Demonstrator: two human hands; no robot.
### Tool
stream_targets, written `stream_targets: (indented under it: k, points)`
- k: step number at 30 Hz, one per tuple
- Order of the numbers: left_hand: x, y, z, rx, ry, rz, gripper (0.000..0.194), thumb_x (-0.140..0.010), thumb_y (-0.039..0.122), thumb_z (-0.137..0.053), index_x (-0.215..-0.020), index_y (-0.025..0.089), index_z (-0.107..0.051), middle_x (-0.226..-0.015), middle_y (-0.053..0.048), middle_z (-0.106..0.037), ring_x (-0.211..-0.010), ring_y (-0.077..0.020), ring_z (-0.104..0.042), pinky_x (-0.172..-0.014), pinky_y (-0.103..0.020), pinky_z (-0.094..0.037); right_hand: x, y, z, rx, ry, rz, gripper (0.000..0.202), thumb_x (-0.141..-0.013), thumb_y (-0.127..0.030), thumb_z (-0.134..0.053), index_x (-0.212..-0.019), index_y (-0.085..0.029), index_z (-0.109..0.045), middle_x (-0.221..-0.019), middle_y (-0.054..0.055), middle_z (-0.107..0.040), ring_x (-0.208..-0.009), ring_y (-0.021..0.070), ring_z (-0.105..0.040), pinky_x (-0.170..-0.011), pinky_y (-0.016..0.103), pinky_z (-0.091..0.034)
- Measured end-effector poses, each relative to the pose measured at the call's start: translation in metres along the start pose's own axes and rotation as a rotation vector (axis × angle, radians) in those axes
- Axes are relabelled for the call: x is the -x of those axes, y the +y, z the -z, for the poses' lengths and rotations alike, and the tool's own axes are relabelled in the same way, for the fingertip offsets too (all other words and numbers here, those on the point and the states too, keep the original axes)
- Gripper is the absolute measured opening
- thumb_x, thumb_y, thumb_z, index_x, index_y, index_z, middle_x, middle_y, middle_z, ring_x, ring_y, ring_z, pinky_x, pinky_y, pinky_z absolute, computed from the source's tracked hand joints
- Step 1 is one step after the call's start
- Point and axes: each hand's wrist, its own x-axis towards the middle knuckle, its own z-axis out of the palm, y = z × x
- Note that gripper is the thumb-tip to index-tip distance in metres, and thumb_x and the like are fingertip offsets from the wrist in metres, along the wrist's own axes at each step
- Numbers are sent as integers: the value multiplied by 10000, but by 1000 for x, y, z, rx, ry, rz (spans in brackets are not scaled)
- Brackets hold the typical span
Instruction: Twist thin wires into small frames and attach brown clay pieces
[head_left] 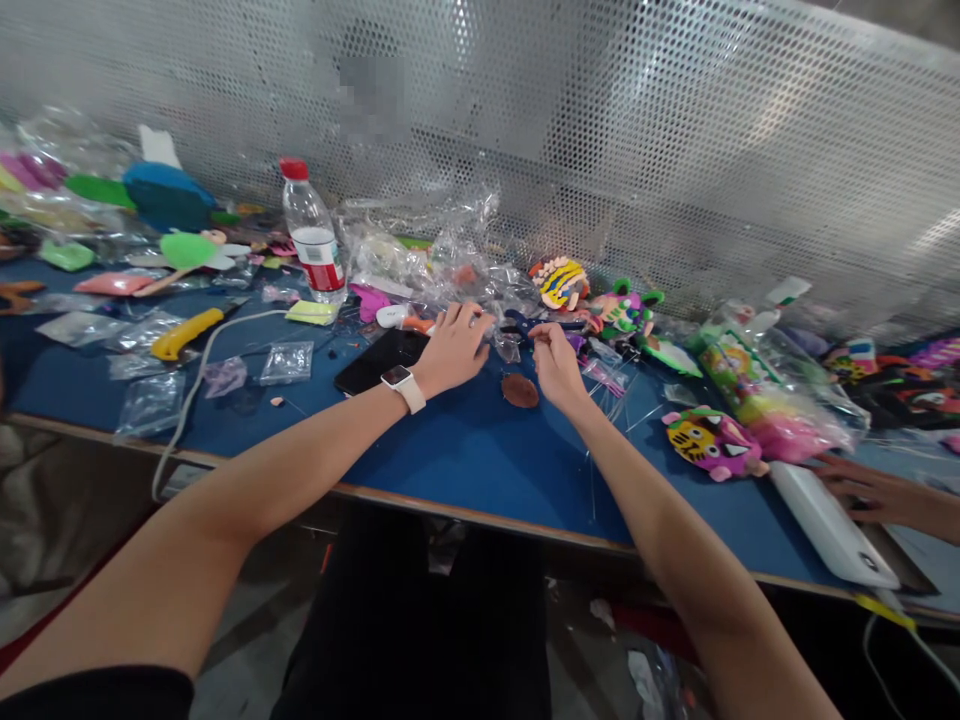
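My left hand (pixel 454 352), with a watch (pixel 403 386) on its wrist, reaches over the table with fingers stretched out, beside a black phone (pixel 386 357). Just beyond its fingertips lies clear plastic wrapping (pixel 508 347). My right hand (pixel 556 366) has its fingers curled together; whatever is between them, if anything, is hidden. Right behind it lies a dark blue tool (pixel 523 322), partly covered by the hand. Between both hands a flat brown disc (pixel 520 390) rests on the blue table (pixel 457 450). A white and orange item (pixel 405 319) sits behind the phone.
A red-capped bottle (pixel 313 240) stands at back left, near a yellow cutter (pixel 186 333) and a white cable (pixel 202 370). Colourful clay figures (pixel 712 442) lie to the right. Another person's hand (pixel 862 488) touches the table beside a white power bank (pixel 832 525). A perforated metal panel (pixel 510 130) closes the back.
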Motion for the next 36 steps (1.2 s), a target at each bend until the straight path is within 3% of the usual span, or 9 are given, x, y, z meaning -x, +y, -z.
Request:
stream_targets:
  k: [4,8,12,15,18,22,26,29,36]
  points:
    - [5,16,-6,84,-130,-141,348,-1060,367,-612,-1315,155,-717,-1346,-188,-653,-1313,-384,-552,-1174,-562,-465,1,-9,-6,16,4,18,328,-1057,-555,-647,-1225,-273,-635,-772,-20,-651,-568,171,-551,-605,336,-467]
    - [13,24,-17,76,-267,-186,517,-1055,493,-649,-1431,140,-676,-1474,-220,-620,-1455,-435,-477,-1197,-587,-451,1,-16,-4,95,-32,57,444,-1087,-666,-555,-1072,-257,-725,-680,-15,-622,-554,176,-554,-614,332,-442]
    - [15,24,-18,93,-326,-172,473,-1050,516,-665,-1330,139,-723,-1499,-229,-603,-1506,-449,-445,-1213,-601,-435,0,-17,3,287,-57,108,418,-1072,-604,-607,-895,-249,-739,-690,21,-646,-652,207,-586,-652,336,-412]
    - [12,22,-16,177,-331,-142,480,-972,537,-773,-1280,174,-711,-1476,-202,-617,-1501,-443,-457,-1206,-595,-445,-1,-14,11,395,-186,78,325,-999,-502,-717,-803,-243,-733,-668,13,-645,-630,192,-541,-631,333,-358]
    - [9,18,-15,340,-317,-100,499,-875,498,-871,-1201,177,-671,-1315,-177,-676,-1369,-409,-567,-1099,-539,-520,-4,-16,21,361,-320,58,393,-1016,-458,-646,-701,-228,-697,-650,6,-633,-634,178,-533,-636,332,-344]
    - [4,13,-14,696,-242,2,330,-869,313,-838,-1093,196,-624,-1043,-81,-725,-982,-251,-695,-878,-400,-569,-6,-24,29,196,-473,35,377,-981,-524,-715,-766,-215,-745,-689,-4,-681,-650,166,-567,-649,316,-392]
    - [-1,9,-14,986,-158,133,354,-860,329,-868,-1094,181,-647,-982,-63,-737,-852,-191,-693,-797,-354,-568,-4,-28,23,39,-351,41,506,-931,-701,-780,-815,-210,-740,-704,1,-676,-638,155,-549,-604,299,-401]
    - [-3,9,-14,1071,-113,207,291,-908,390,-846,-995,169,-678,-915,-55,-721,-814,-173,-669,-776,-340,-548,-2,-27,15,-71,-243,2,612,-889,-823,-776,-841,-216,-708,-608,-31,-581,-553,134,-466,-530,291,-348]
    - [-2,14,-10,1080,-88,213,398,-981,489,-770,-775,176,-635,-723,-34,-645,-695,-145,-590,-662,-301,-478,-1,-25,9,-152,-185,-28,631,-845,-840,-822,-857,-220,-703,-570,-46,-555,-494,114,-418,-476,278,-306]
